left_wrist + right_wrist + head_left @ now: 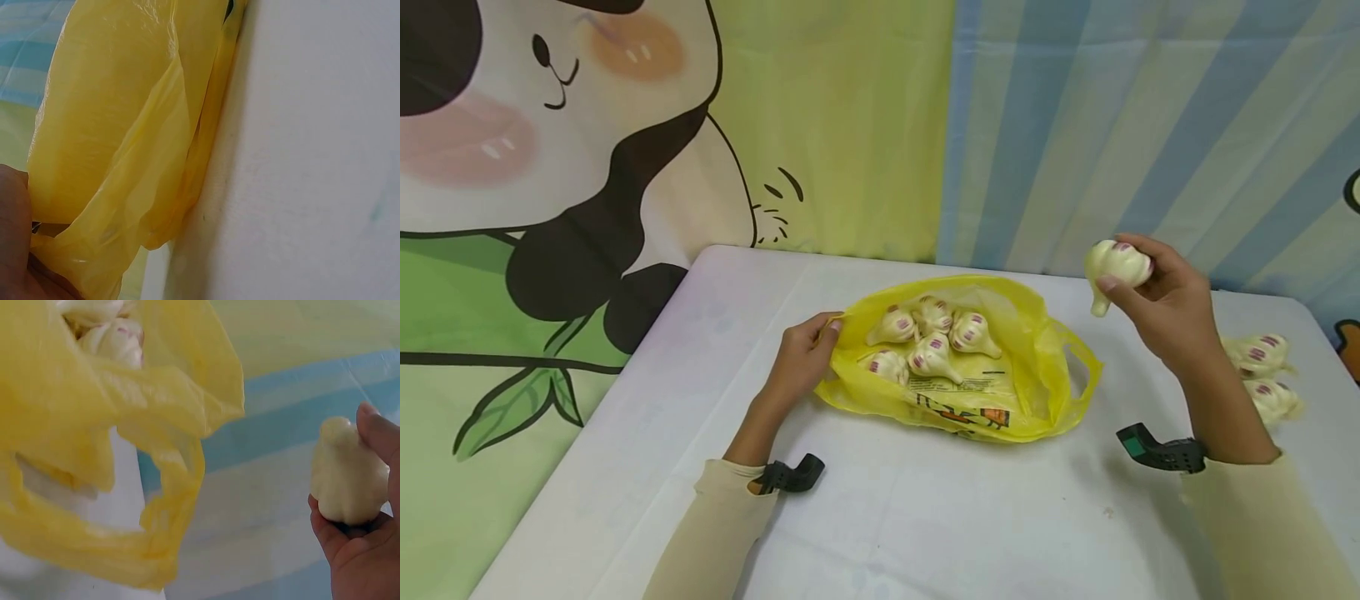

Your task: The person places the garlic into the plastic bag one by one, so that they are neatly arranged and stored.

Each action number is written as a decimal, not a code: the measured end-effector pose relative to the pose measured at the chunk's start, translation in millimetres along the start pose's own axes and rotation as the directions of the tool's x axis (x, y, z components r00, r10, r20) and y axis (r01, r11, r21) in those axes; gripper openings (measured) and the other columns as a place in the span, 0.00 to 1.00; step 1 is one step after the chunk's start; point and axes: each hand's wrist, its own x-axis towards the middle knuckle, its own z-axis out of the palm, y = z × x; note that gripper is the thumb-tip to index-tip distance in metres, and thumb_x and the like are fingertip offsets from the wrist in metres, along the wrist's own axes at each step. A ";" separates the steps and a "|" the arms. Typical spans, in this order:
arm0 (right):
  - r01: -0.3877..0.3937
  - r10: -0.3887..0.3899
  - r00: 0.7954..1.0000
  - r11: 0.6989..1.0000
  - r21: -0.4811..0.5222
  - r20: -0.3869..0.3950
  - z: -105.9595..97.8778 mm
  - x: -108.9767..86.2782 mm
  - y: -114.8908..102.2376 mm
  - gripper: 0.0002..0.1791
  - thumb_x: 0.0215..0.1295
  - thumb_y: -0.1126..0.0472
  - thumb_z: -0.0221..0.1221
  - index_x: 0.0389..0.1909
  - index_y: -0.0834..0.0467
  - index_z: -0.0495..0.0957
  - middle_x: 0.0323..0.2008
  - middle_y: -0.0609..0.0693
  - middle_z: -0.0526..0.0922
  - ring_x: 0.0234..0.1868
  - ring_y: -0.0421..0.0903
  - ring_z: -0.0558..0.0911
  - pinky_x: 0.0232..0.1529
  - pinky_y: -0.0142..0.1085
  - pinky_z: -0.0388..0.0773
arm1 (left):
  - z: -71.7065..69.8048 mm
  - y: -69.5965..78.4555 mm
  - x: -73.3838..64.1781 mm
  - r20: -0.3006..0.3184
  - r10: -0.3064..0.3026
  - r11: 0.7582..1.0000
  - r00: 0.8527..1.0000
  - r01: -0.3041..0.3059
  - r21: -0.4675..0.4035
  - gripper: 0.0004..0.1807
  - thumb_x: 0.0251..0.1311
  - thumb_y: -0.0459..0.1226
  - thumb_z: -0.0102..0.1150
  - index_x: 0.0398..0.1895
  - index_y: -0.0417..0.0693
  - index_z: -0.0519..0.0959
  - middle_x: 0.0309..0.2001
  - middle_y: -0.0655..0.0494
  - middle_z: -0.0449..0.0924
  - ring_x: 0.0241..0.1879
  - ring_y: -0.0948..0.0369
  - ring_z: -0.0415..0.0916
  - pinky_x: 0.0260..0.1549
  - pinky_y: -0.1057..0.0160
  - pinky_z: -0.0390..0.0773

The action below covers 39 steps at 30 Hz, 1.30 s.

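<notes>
A yellow plastic bag lies open on the white table, with several garlic bulbs inside, pale with purplish marks. My left hand pinches the left edge of its mouth; in the left wrist view the yellow film stretches up from the fingers. Raised above the table to the right of the bag, my right hand holds one garlic bulb between thumb and fingers, its stem pointing down. That same bulb shows in the right wrist view, beside the bag's loop handle.
Two garlic bulbs lie at the table's right side, partly behind the right forearm. The white table reaches back to a printed cloth backdrop with a panda and stripes. Black bands sit on both wrists.
</notes>
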 end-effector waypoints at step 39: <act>0.083 0.110 0.683 0.970 -0.227 0.722 106.4 27.5 -5.6 0.27 0.63 0.60 0.65 0.63 0.58 0.72 0.52 0.51 0.77 0.40 0.46 0.79 0.41 0.42 0.79 | 0.2 2.7 -0.3 -0.027 -0.023 0.999 0.999 0.022 -0.048 0.18 0.74 0.43 0.47 0.56 0.43 0.80 0.51 0.52 0.81 0.51 0.60 0.77 0.53 0.56 0.75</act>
